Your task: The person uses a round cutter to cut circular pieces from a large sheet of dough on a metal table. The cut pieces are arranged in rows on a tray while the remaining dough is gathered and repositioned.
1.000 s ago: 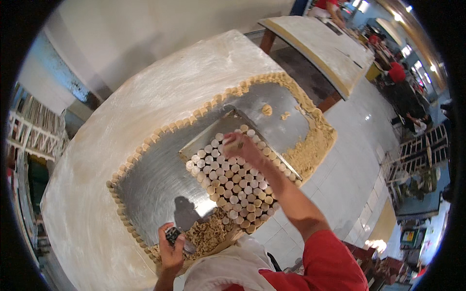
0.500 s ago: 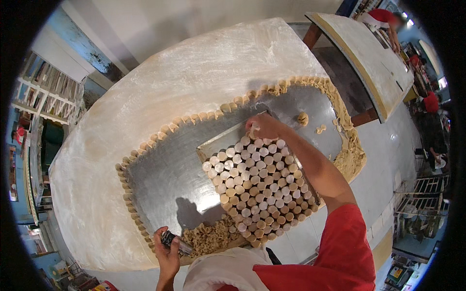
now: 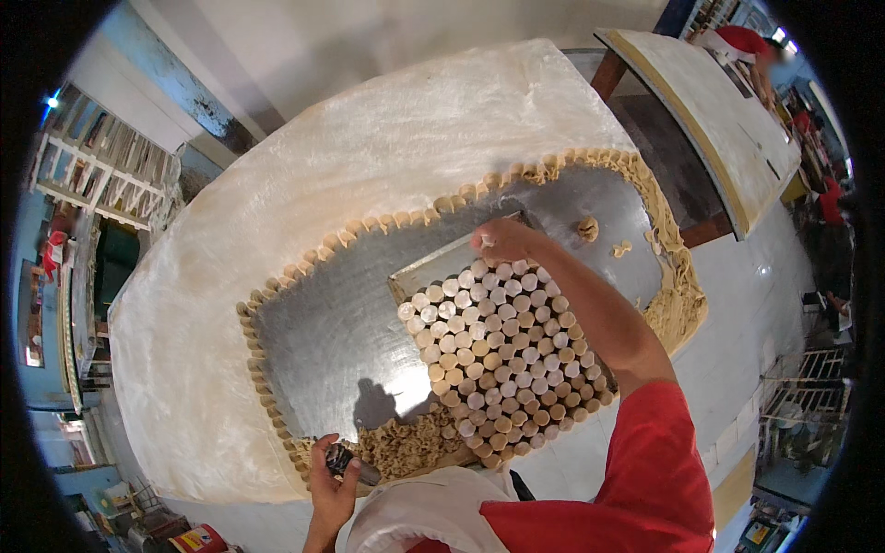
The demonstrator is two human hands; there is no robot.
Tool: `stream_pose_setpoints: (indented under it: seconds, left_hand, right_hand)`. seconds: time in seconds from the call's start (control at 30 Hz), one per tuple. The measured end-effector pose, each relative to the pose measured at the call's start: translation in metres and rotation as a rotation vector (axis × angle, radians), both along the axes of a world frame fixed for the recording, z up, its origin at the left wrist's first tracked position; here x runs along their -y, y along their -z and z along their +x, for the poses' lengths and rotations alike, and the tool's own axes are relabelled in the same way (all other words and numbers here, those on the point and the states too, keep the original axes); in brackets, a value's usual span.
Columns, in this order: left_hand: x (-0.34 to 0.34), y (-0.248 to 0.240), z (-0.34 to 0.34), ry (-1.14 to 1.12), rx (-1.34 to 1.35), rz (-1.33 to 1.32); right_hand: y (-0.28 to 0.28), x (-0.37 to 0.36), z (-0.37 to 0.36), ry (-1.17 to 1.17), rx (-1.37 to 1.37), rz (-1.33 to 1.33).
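My right hand [image 3: 510,241] is closed at the far edge of a rectangular tray [image 3: 433,262], a small pale dough piece [image 3: 487,241] showing at its fingertips. Staggered rows of pale, round dough pieces [image 3: 498,350] cover most of the tray, leaving a bare strip at its far side. Near the front edge, my left hand [image 3: 330,488] grips a short cylinder [image 3: 359,467], dark at one end and greyish at the other; its exact kind is unclear. Just right of it lies a heap of lumpy, light-brown dough or filling [image 3: 406,444].
A grey metal sheet [image 3: 323,341] lies on the floured table [image 3: 212,304], edged by a row of dough rounds [image 3: 346,236] and thick dough scraps [image 3: 678,309]. Loose dough lumps [image 3: 588,228] sit at the far right. Beyond stands another table [image 3: 710,120], with a person in red behind it.
The whole view has shifted slightly, moving the table rightward in the picture. My right hand stays by the tray's far edge, and my left hand still holds the cylinder.
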State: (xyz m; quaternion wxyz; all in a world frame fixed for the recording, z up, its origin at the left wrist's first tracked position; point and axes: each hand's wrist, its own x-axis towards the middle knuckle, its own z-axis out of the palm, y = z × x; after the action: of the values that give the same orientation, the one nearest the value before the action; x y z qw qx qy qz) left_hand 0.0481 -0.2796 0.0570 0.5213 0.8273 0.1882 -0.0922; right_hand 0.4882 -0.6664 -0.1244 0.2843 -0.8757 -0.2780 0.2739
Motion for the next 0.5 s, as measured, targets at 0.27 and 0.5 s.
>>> stream_pose_setpoints:
  seconds: [0.27,0.5]
  left_hand:
    - [0.005,-0.003,-0.016,-0.059,0.031,-0.079]
    - [-0.005,-0.007,-0.025,0.093,0.035,0.049]
  right_hand:
    - [-0.009,0.019,0.004,0.124,0.09,-0.181]
    - [0.019,0.036,-0.002,-0.035,0.07,-0.058]
